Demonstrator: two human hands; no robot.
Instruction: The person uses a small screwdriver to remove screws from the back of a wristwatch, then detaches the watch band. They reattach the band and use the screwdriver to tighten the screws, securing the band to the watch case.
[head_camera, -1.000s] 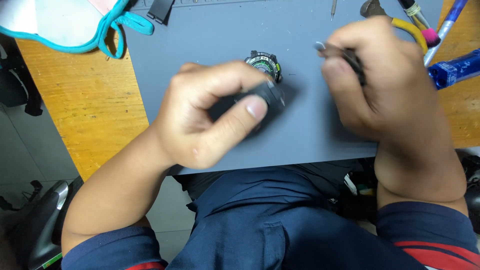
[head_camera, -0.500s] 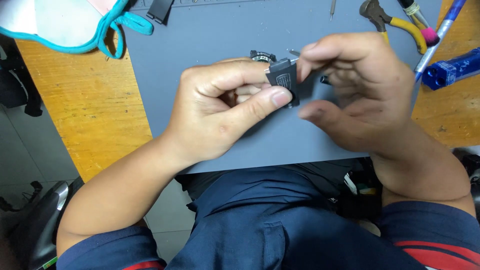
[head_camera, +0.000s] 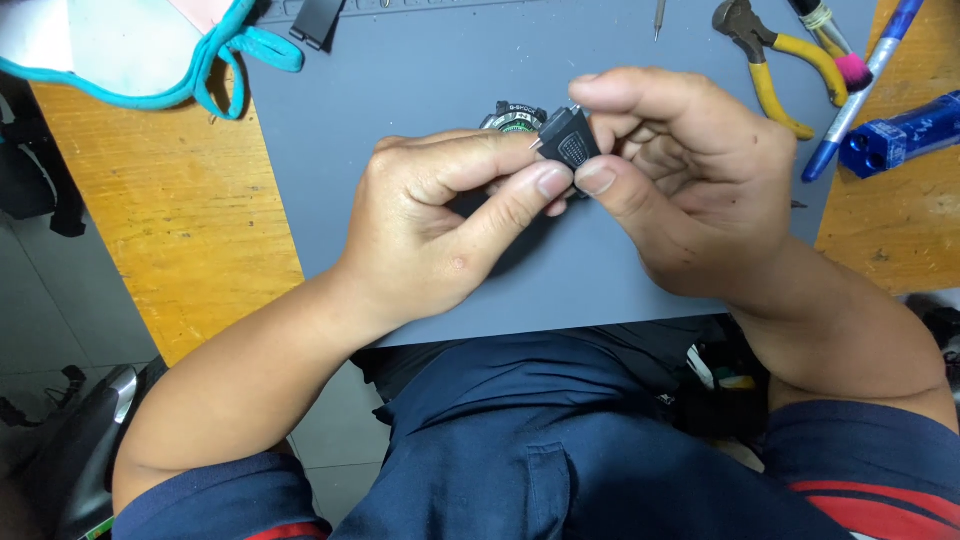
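— Pinching hard, both of them: the left hand (head_camera: 440, 225) and the right hand (head_camera: 690, 180) are closing thumb and forefinger on the small black strap piece (head_camera: 568, 148), each grip clamped on it from its own side.

— Where is that piece sitting?

— It is being held up in the air above the grey mat (head_camera: 420, 90), just in front of the black watch body (head_camera: 515, 117), which is lying on the mat behind the left fingers and is partly hidden by them.

— Is anything differing from a moment ago?

— Half a second back the piece was lower and nearer the left thumb; now it is sitting a little higher and further right, turned so its ribbed face is showing. A second back the hands were apart, the right one working with a thin tool; no tool is showing in it now.

— And around them?

— Yellow-handled pliers (head_camera: 770, 60), a blue pen (head_camera: 860, 85) and a blue case (head_camera: 900, 130) are lying to the right, well apart from the hands. A teal-edged cloth (head_camera: 150, 50) is lying at the far left on the wooden bench (head_camera: 170, 220).
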